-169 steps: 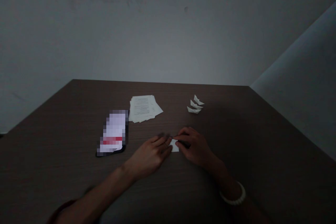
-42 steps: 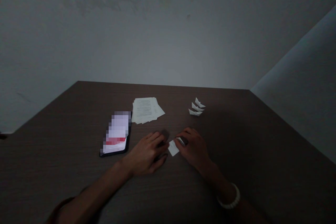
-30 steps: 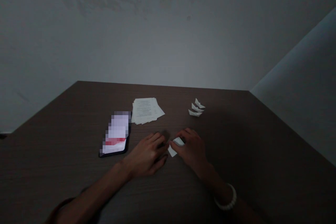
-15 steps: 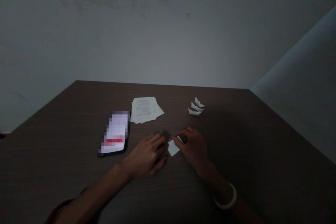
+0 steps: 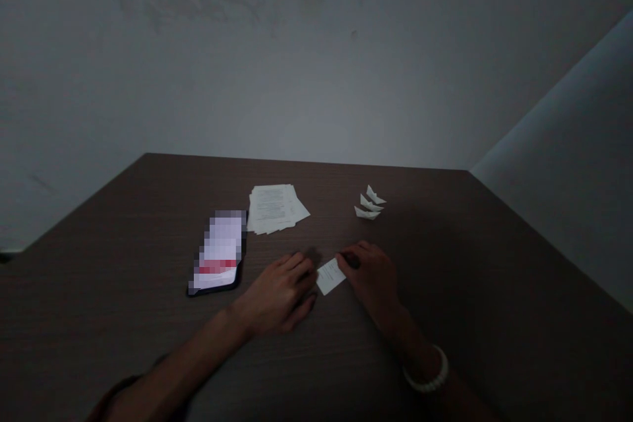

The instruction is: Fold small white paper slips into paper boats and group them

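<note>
White paper slip (image 5: 330, 275) lies flat and angled on the desk (image 5: 459, 244) in the head view, between our hands. Our right hand (image 5: 370, 277) meets its far end, fingers bunched; whether they pinch it we cannot tell. Our left hand (image 5: 279, 295) rests just beside it, fingers loosely spread, holding nothing. Beyond stand three small paper boats (image 5: 370, 204), a stack of printed sheets (image 5: 274, 209) and a phone (image 5: 217, 252) with a blurred screen.

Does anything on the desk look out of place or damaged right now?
Nothing looks damaged or spilled. The only untidy item is the stack of printed sheets, fanned with its edges unsquared. The small white paper slip lies slanted between the left hand and right hand; dim light could hide fine creases.
</note>
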`<control>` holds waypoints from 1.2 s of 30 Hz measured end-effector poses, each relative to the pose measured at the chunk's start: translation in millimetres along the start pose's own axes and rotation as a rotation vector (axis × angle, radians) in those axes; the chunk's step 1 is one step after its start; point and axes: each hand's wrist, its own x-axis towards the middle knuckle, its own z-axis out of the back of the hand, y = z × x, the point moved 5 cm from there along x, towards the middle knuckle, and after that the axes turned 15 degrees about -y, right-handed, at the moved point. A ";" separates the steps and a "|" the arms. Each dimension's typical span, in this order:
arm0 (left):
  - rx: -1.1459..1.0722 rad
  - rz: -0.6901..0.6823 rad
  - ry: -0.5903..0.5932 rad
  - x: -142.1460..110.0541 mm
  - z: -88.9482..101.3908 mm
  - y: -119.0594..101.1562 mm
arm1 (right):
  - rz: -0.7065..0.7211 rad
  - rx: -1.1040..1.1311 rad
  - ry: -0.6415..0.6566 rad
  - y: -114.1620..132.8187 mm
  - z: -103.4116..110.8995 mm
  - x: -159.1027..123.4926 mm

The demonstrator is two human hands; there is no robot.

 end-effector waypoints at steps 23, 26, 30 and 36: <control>0.022 -0.019 -0.028 -2.4 -3.5 -0.4 | 0.073 0.079 0.030 20.6 0.6 -3.8; 0.023 -0.018 -0.034 -2.4 -3.4 0.1 | 0.056 0.083 0.026 19.3 0.1 -3.3; 0.008 -0.017 -0.041 -1.6 -2.0 0.2 | 0.038 0.066 0.025 10.5 0.4 0.7; 0.003 -0.011 -0.044 -1.5 -1.1 -0.2 | 0.016 0.044 0.012 4.7 1.3 3.5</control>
